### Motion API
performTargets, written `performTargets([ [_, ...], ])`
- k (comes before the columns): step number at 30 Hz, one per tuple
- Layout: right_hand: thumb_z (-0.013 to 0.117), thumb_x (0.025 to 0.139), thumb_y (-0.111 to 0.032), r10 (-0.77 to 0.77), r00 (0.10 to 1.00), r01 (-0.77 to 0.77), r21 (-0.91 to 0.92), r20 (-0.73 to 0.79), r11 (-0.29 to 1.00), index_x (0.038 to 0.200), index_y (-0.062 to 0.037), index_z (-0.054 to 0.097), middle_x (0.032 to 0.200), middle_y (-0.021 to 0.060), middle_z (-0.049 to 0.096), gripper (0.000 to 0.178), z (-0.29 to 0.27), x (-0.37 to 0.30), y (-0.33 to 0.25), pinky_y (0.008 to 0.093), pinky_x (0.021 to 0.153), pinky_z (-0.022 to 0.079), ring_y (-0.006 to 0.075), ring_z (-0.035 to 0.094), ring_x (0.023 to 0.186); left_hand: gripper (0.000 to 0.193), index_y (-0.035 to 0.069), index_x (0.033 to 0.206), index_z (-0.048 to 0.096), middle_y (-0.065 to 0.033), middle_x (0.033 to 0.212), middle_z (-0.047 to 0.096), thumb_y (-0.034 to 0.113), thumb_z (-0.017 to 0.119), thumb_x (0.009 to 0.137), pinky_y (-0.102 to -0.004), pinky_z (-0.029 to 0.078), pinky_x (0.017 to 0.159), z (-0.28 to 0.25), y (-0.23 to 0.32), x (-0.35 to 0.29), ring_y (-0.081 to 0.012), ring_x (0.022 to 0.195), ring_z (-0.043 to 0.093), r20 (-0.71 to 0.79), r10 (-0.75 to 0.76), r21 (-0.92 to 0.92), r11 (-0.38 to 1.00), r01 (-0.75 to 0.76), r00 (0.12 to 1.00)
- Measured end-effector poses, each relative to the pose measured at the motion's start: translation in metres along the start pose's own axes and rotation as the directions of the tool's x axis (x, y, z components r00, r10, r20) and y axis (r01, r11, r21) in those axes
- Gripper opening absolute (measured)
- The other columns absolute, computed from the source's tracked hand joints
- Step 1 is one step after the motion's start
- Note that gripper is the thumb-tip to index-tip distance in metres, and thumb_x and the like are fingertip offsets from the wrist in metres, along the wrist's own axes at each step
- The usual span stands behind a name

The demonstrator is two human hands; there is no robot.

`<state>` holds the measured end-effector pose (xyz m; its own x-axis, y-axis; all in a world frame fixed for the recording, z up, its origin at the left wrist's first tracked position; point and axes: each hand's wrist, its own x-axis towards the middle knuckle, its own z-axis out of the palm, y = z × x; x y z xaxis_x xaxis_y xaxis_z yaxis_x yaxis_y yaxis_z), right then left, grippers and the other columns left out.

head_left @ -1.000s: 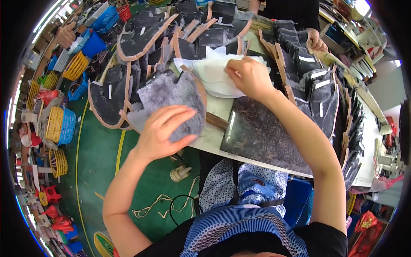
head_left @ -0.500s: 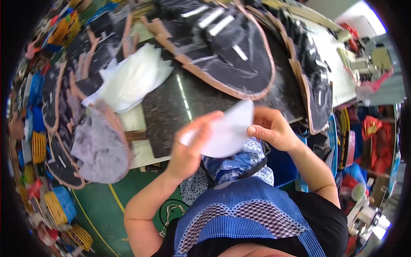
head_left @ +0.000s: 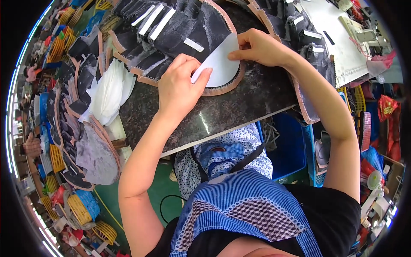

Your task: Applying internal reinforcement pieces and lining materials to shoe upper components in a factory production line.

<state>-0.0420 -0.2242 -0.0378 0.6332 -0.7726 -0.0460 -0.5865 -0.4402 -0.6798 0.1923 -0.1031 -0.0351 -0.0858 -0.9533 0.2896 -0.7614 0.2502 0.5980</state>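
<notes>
A thin white half-moon sheet (head_left: 220, 64) is pinched at both ends, by my left hand (head_left: 182, 83) at its lower left end and by my right hand (head_left: 259, 48) at its upper right. It lies over the rounded end of a black, fuzzy fabric piece (head_left: 201, 25), which has a notched tan edge and several white strips stuck on it. Whether the sheet lies flat against the fabric cannot be made out. Under this piece is a dark speckled work slab (head_left: 171, 126).
A fanned bundle of similar white sheets (head_left: 110, 94) lies left of the slab, on stacked black and grey pieces (head_left: 96, 156). More black pieces (head_left: 306, 38) hang over the slab's right side. A blue bin (head_left: 287, 150) stands below the slab's front edge. Yellow baskets (head_left: 81, 205) line the left.
Both hands have moved forward and up with the white sheet, from near the slab's front edge onto the black piece. My view has shifted, so the slab shows more fully.
</notes>
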Motion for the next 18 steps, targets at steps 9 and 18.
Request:
performTargets([
  [9, 0.080, 0.081, -0.023, -0.123, 0.992, 0.127, -0.238, 0.031, 0.963, 0.081, 0.0020, 0.063, 0.080, 0.0101, 0.062, 0.030, 0.003, 0.013, -0.008, 0.0367, 0.062, 0.047, 0.0210, 0.061, 0.073, 0.022, 0.003, 0.092, 0.069, -0.0069, 0.099, 0.061, 0.023, 0.076, 0.086, -0.0370, 0.051, 0.069, 0.004, -0.002, 0.006, -0.0259, 0.084, 0.064, 0.021, 0.084, 0.195, 0.977, -0.086, 0.996],
  [18, 0.064, 0.079, -0.002, -0.454, 0.865, 0.385, -0.294, -0.216, 0.875, 0.097, -0.0056, 0.071, 0.092, 0.0092, 0.067, 0.020, -0.041, 0.015, -0.033, 0.0353, 0.077, 0.055, 0.0265, 0.066, 0.090, 0.024, 0.005, 0.103, 0.065, -0.0091, 0.102, 0.063, 0.009, 0.076, 0.081, -0.0430, 0.051, 0.082, -0.038, -0.004, 0.021, -0.0285, 0.096, 0.062, -0.199, 0.312, 0.194, 0.942, -0.275, 0.929],
])
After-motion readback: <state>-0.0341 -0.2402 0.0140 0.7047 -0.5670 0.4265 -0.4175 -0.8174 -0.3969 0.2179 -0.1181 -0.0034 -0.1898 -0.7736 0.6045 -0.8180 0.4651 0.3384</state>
